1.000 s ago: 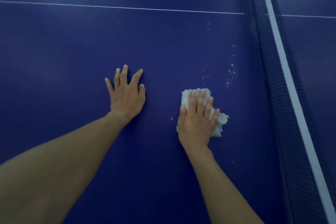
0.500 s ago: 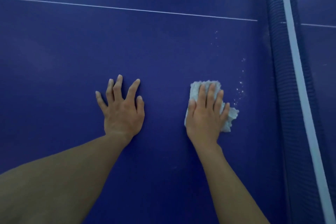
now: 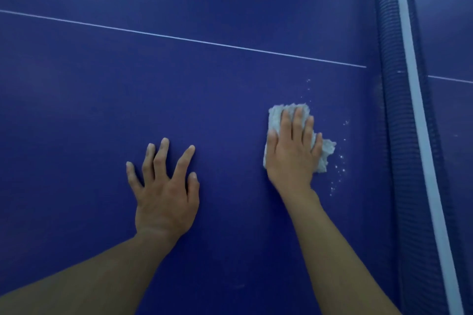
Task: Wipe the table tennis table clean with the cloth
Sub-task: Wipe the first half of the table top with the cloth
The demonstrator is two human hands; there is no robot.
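Note:
The blue table tennis table (image 3: 230,89) fills the head view. My right hand (image 3: 294,151) lies flat with straight fingers on a crumpled white cloth (image 3: 275,117), pressing it onto the table surface; the cloth shows at the fingertips and at the right side of the hand. White specks of dirt (image 3: 339,166) are scattered on the blue surface just right of the cloth and above it. My left hand (image 3: 166,186) rests flat on the table with fingers spread, to the left of the cloth and holding nothing.
The net (image 3: 399,110) with its white top band (image 3: 414,100) runs down the right side, close to the specks. A thin white line (image 3: 179,38) crosses the table beyond both hands. The other table half lies right of the net.
My right hand has pushed the cloth to the right, closer to the specks and the net. My left hand stays planted on the table.

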